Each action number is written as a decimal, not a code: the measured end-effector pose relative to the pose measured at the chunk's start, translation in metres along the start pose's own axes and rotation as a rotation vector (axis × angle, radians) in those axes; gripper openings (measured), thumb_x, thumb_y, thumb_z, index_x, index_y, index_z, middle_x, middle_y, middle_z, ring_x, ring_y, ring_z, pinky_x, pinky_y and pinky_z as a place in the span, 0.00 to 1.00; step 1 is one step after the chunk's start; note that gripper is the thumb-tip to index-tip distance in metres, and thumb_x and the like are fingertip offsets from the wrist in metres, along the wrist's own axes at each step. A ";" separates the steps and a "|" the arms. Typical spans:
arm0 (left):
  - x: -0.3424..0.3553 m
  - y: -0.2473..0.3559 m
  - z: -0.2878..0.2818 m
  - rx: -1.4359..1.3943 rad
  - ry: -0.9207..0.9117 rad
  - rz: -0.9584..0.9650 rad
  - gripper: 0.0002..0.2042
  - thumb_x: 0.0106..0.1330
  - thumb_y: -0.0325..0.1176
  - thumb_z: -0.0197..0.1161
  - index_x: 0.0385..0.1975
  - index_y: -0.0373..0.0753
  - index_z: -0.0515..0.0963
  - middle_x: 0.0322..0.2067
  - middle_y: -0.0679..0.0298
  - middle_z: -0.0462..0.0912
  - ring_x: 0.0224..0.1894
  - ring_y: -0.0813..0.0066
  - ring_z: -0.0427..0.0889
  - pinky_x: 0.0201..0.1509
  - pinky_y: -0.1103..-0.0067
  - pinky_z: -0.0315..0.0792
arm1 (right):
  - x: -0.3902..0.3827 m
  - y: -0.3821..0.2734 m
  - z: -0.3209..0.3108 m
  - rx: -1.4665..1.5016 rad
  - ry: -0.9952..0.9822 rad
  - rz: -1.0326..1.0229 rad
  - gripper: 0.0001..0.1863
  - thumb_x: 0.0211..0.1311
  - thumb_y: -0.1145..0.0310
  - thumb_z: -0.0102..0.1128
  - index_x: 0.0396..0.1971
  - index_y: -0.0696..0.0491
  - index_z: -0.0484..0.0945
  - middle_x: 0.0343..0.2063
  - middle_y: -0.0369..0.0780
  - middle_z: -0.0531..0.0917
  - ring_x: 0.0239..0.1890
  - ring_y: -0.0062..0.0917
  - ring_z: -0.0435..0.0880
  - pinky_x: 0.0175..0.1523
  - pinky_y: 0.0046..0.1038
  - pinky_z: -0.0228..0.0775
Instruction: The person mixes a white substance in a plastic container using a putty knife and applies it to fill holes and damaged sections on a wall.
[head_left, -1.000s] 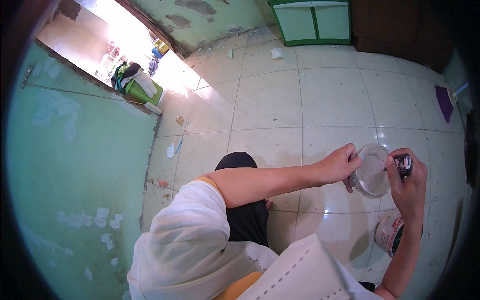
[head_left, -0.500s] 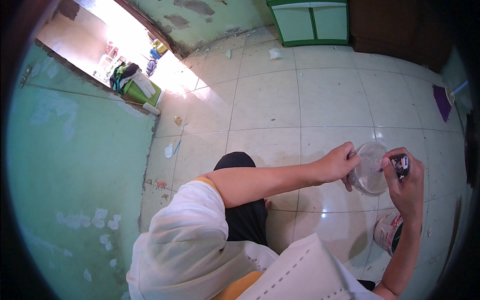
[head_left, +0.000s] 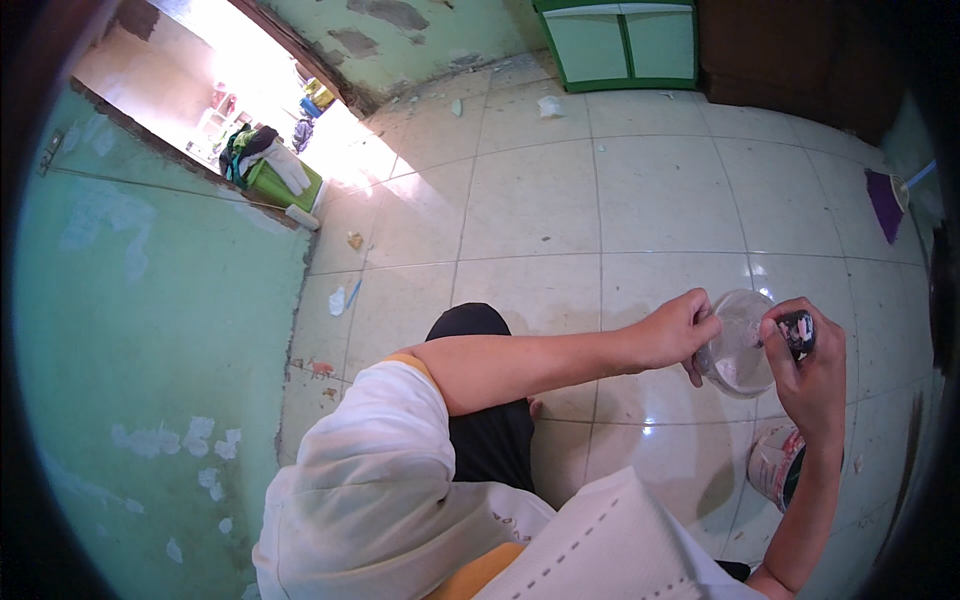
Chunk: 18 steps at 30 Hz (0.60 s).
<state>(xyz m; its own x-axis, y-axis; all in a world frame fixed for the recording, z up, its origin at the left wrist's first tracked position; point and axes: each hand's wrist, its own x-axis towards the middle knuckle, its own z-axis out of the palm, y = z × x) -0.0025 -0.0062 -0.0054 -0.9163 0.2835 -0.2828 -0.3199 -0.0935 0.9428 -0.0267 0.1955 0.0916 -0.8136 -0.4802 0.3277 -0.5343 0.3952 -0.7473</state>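
My left hand (head_left: 682, 331) is closed on the left rim of a round, see-through plastic tub (head_left: 742, 376), held tilted above the tiled floor. A pale, whitish coating shows on the inside of the tub. In my right hand (head_left: 815, 378) is a tool with a dark handle (head_left: 799, 330) flecked with pale smears. Its working end points into the tub, too unclear to tell the kind of tool. Below my right wrist, a paint bucket (head_left: 772, 466) stands on the floor, partly hidden by the forearm.
Flaking green wall (head_left: 150, 350) runs along the left, with a doorway beyond. Near it stands a green bin (head_left: 285, 188) topped with cloths. A green-and-white cabinet (head_left: 620, 48) is at the back. At right leans a purple broom (head_left: 886, 205). Debris dots the tiles (head_left: 530, 210).
The tub has tipped and dropped slightly. My right hand has shifted a little with the tool, while the left keeps its hold on the rim.
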 end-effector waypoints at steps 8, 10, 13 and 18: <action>0.000 -0.002 -0.006 0.008 -0.003 -0.002 0.13 0.76 0.38 0.52 0.37 0.34 0.61 0.30 0.59 0.73 0.23 0.64 0.85 0.24 0.74 0.83 | -0.005 0.009 -0.009 -0.153 0.016 0.018 0.05 0.62 0.75 0.62 0.29 0.60 0.76 0.19 0.38 0.77 0.20 0.18 0.73 0.28 0.24 0.65; 0.000 0.002 -0.004 0.012 -0.012 -0.005 0.13 0.76 0.38 0.52 0.37 0.34 0.61 0.30 0.59 0.73 0.23 0.64 0.85 0.24 0.74 0.83 | -0.002 0.003 -0.006 -0.064 0.043 0.103 0.06 0.62 0.75 0.62 0.28 0.60 0.76 0.19 0.38 0.77 0.20 0.17 0.73 0.28 0.23 0.65; 0.000 0.001 -0.004 0.014 -0.001 -0.014 0.13 0.76 0.38 0.52 0.37 0.33 0.61 0.30 0.58 0.73 0.24 0.63 0.86 0.25 0.73 0.84 | -0.001 0.004 0.004 0.002 0.064 0.012 0.06 0.63 0.75 0.62 0.29 0.60 0.76 0.19 0.37 0.77 0.20 0.16 0.73 0.28 0.23 0.65; 0.005 -0.004 -0.004 0.012 0.049 -0.046 0.13 0.76 0.38 0.52 0.39 0.33 0.63 0.33 0.55 0.76 0.27 0.62 0.86 0.26 0.71 0.86 | 0.000 0.012 -0.007 0.063 -0.083 0.061 0.06 0.62 0.74 0.63 0.29 0.59 0.76 0.19 0.37 0.78 0.23 0.17 0.77 0.29 0.22 0.67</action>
<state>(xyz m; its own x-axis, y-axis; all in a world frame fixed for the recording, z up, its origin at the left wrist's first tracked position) -0.0067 -0.0082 -0.0115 -0.9116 0.2399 -0.3337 -0.3591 -0.0698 0.9307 -0.0346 0.2061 0.0863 -0.8209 -0.5212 0.2334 -0.4666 0.3765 -0.8003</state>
